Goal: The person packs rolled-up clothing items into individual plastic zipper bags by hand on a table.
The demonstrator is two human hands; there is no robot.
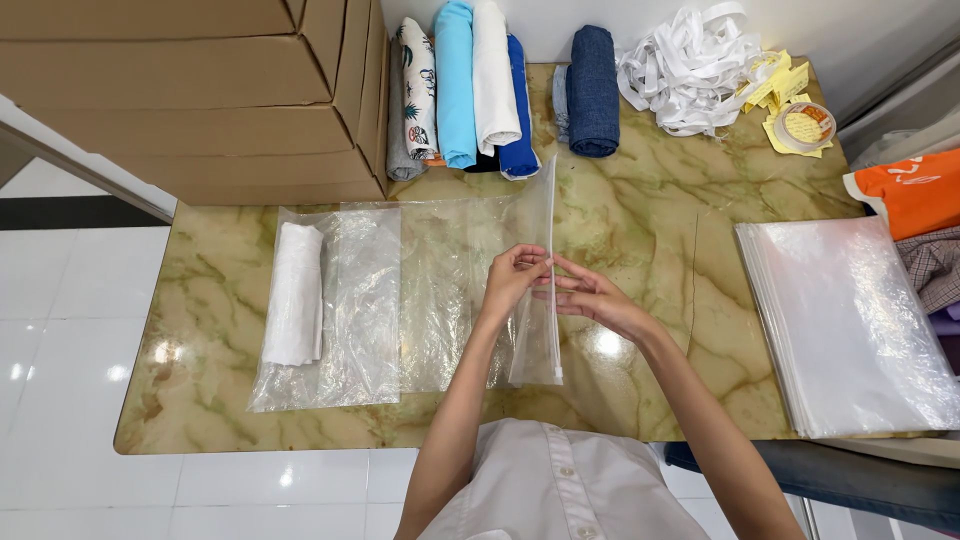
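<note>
A clear plastic zip bag (400, 300) lies across the marble table (650, 230), its open zipper end lifted on the right. A rolled white garment (293, 293) sits inside it at the far left end. My left hand (512, 277) pinches the zipper strip near its middle. My right hand (590, 297) grips the same strip from the other side, fingers touching the left hand's. The strip stands nearly upright between both hands.
Stacked cardboard boxes (190, 90) fill the back left. Rolled garments (460, 85) and a dark blue roll (593, 90) lie at the back, beside white ribbon (690, 65) and a tape roll (805, 125). A pile of clear bags (850, 320) lies right, with folded clothes (915, 190).
</note>
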